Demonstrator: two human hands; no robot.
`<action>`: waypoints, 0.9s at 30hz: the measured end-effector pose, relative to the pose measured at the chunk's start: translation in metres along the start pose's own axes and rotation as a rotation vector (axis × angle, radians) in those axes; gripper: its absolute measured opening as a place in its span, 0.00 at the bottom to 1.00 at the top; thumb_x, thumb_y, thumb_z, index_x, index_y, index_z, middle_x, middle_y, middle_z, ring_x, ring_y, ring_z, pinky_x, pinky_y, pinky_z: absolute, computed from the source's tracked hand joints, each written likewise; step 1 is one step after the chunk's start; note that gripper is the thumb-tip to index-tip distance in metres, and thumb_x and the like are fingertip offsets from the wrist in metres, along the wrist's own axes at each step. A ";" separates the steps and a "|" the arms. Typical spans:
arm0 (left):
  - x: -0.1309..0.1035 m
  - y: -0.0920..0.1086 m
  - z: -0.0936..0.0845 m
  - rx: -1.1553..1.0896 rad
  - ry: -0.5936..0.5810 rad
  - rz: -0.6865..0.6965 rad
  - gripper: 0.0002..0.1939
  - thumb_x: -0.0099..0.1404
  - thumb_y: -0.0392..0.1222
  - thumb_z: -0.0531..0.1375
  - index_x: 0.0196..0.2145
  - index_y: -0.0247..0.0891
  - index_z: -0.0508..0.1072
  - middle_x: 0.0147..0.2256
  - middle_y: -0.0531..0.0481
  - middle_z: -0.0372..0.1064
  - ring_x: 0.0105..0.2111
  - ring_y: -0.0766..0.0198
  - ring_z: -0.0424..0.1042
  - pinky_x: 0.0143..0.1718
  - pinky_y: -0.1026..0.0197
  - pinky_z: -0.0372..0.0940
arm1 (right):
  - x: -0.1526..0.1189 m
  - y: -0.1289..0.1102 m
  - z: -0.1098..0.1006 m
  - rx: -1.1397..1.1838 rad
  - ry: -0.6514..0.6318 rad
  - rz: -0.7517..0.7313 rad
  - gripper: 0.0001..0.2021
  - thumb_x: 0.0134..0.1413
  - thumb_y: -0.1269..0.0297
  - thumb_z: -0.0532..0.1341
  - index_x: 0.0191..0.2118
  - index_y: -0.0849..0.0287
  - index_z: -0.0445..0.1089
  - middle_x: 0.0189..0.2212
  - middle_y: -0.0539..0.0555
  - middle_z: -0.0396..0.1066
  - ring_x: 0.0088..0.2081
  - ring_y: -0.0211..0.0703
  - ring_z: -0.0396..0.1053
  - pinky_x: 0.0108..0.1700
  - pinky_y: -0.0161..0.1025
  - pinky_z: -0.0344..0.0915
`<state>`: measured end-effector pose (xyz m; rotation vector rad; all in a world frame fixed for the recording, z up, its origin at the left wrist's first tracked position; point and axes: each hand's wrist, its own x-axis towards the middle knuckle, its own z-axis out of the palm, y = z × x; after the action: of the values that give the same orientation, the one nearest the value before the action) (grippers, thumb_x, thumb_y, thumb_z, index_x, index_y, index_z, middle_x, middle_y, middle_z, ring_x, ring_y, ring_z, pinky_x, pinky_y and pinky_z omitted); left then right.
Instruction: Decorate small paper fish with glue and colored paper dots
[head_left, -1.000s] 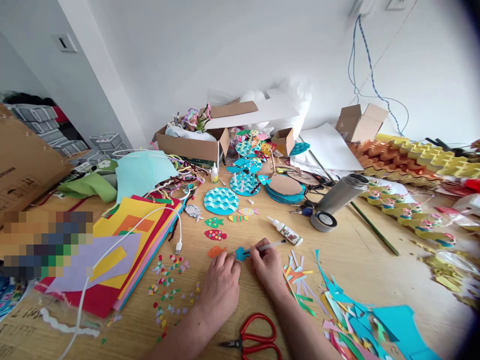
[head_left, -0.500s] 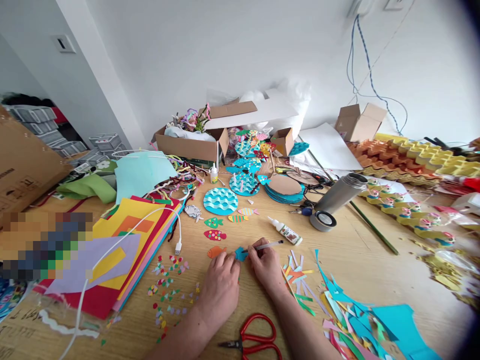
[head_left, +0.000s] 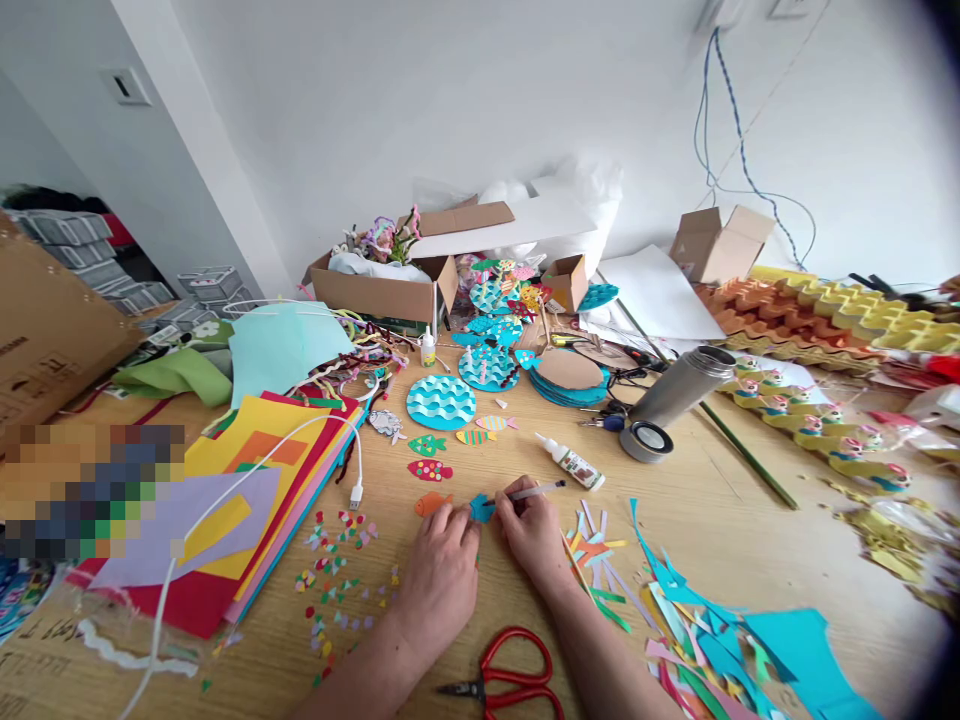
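Note:
A pen (head_left: 541, 489) is pinched in my right hand (head_left: 531, 535), its tip on a small blue paper fish (head_left: 480, 508). My left hand (head_left: 442, 570) holds that blue piece against the table with bent fingers, which hide part of it. Just beyond my left fingertips lies an orange paper fish (head_left: 427, 503). Farther up are a red dotted fish (head_left: 430, 470), a green one (head_left: 427, 446) and striped ones (head_left: 477, 437). Red-handled scissors (head_left: 517, 650) lie between my forearms. A white glue bottle (head_left: 574, 465) rests on its side past my right hand.
Tiny paper bits (head_left: 337, 580) are scattered left of my left hand. Coloured sheets (head_left: 300, 450) are stacked farther left. Paper strips (head_left: 600, 555) and blue scraps (head_left: 802, 650) spread on the right. A steel flask (head_left: 679, 390), wavy blue disc (head_left: 441, 403) and cardboard box (head_left: 375, 295) stand or lie behind.

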<state>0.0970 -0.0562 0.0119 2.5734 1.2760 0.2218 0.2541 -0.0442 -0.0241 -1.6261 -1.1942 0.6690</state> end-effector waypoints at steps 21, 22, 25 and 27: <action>0.000 0.000 -0.001 0.003 -0.001 0.005 0.21 0.63 0.31 0.53 0.54 0.32 0.69 0.56 0.41 0.65 0.57 0.50 0.58 0.61 0.48 0.55 | 0.000 -0.003 0.000 -0.004 -0.002 0.004 0.13 0.53 0.53 0.58 0.24 0.55 0.60 0.15 0.47 0.62 0.17 0.38 0.61 0.22 0.34 0.57; 0.000 0.000 -0.001 0.005 -0.001 0.006 0.21 0.63 0.31 0.54 0.54 0.32 0.69 0.56 0.41 0.65 0.58 0.49 0.58 0.61 0.48 0.55 | 0.000 -0.003 0.000 -0.006 -0.001 -0.001 0.13 0.53 0.54 0.58 0.24 0.55 0.60 0.15 0.47 0.63 0.17 0.38 0.61 0.22 0.34 0.57; 0.000 0.000 -0.001 0.005 0.006 0.007 0.21 0.63 0.30 0.53 0.54 0.32 0.69 0.56 0.41 0.65 0.58 0.49 0.58 0.61 0.48 0.55 | 0.000 -0.003 0.000 -0.009 -0.003 -0.015 0.12 0.53 0.55 0.58 0.24 0.55 0.61 0.16 0.47 0.64 0.18 0.38 0.61 0.22 0.34 0.57; 0.000 0.001 -0.001 0.000 0.010 0.004 0.21 0.63 0.30 0.53 0.54 0.33 0.69 0.56 0.41 0.65 0.58 0.50 0.58 0.61 0.48 0.55 | 0.000 -0.003 0.000 -0.014 -0.002 -0.022 0.12 0.53 0.55 0.58 0.24 0.55 0.62 0.16 0.48 0.64 0.18 0.38 0.61 0.21 0.34 0.57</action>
<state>0.0972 -0.0566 0.0128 2.5785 1.2742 0.2351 0.2533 -0.0442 -0.0217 -1.6221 -1.2189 0.6503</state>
